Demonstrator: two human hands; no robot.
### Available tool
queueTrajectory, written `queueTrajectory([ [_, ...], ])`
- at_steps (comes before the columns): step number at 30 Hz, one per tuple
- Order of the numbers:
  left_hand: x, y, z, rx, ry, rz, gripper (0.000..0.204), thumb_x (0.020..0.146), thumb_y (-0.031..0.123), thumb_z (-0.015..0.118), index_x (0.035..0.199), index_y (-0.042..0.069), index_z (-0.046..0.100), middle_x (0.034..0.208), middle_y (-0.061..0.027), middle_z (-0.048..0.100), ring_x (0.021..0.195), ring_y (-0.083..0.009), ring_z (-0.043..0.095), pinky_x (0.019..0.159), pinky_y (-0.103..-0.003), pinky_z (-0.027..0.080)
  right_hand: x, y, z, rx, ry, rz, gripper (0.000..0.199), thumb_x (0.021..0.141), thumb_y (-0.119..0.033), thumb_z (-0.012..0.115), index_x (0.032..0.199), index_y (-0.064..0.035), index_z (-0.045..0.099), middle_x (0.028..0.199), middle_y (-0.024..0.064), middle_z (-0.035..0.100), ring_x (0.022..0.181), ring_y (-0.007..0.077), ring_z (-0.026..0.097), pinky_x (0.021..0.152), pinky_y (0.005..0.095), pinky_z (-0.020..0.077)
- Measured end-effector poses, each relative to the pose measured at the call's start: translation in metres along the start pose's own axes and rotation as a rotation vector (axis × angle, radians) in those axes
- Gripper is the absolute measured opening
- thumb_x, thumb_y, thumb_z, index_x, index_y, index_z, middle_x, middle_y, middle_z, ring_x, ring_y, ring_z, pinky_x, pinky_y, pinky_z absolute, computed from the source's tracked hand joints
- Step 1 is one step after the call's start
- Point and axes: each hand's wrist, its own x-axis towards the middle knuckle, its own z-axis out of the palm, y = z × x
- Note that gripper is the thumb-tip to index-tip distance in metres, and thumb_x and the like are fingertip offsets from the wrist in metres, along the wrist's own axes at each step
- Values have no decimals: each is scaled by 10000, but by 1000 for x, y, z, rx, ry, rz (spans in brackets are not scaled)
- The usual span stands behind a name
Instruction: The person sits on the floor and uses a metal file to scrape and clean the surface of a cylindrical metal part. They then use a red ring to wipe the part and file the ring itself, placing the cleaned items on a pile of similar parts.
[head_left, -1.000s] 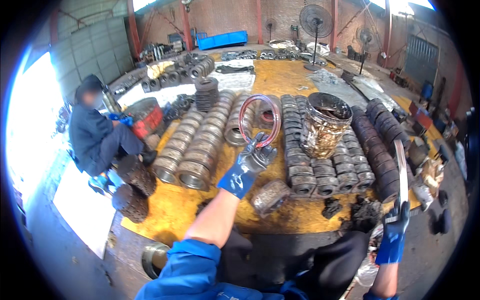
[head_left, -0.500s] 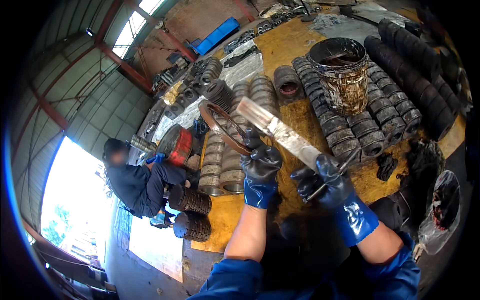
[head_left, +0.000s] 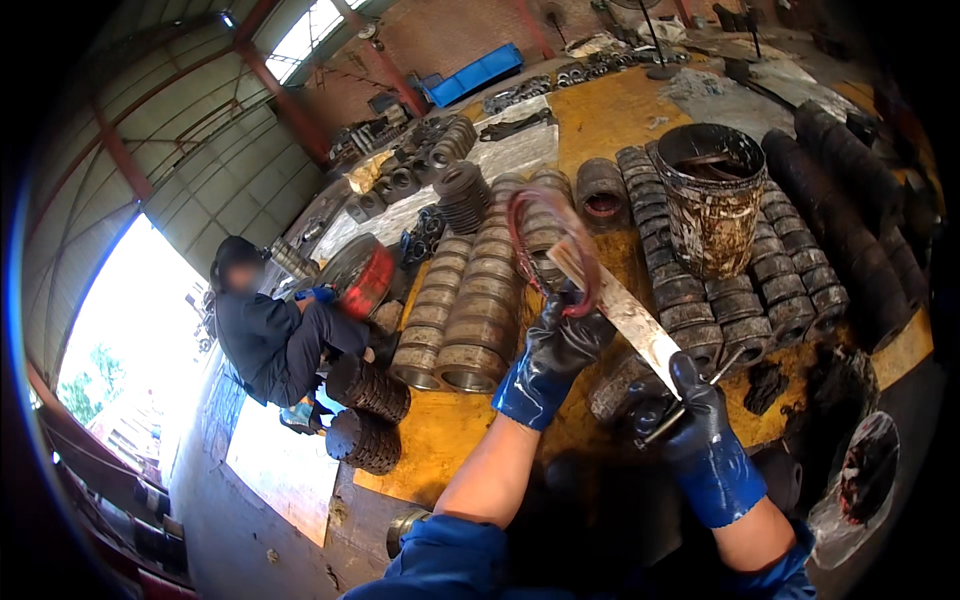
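Note:
My left hand (head_left: 566,345), in a black and blue coated glove, is closed on the lower edge of a thin reddish-brown ring (head_left: 517,235), which stands tilted above the fingers. My right hand (head_left: 703,420), gloved alike, grips a long flat pale tool (head_left: 632,318) smeared with dark stains. Its brownish far end reaches up to the ring's near side; whether they touch I cannot tell. A thin metal rod (head_left: 661,426) also sticks out on both sides of my right hand. Whether the rod belongs to the flat tool is hidden by the fingers.
A paint-smeared bucket (head_left: 708,222) stands on rows of dark metal cylinders (head_left: 688,318). Lighter cylinders (head_left: 470,335) lie left of my hands. Farther left a seated person (head_left: 265,315) works beside a red drum (head_left: 368,285). Toothed stacks (head_left: 365,440) stand near that person.
My left hand has moved right and turned the ring, bringing it beside the flat tool's far end. My right hand has shifted slightly down and right, still holding the tool. The view has tilted too.

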Motion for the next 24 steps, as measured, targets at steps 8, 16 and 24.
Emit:
queueTrajectory([
  [8,-15,17,4,503,-33,-236,385,963,229,595,1252,-24,571,1203,-163,635,1088,-262,624,963,-391,503,-26,-51,-36,-118,155,-46,321,945,-383,577,1105,-112,643,741,72,692,435,189,563,392,324,465],
  [16,-63,36,15,1128,-73,-254,352,910,283,686,1148,25,667,1002,-38,694,934,-106,580,848,-276,450,-43,-67,-61,-233,343,25,300,956,-388,585,1113,-135,617,690,79,652,395,176,524,335,334,428],
  [24,-39,18,-32,2286,-73,319,238,867,225,667,1064,93,685,863,-159,686,780,-342,664,698,-420,526,-44,-83,-59,-455,413,-155,416,904,-379,664,1129,-35,597,752,116,652,500,196,556,433,282,433],
])
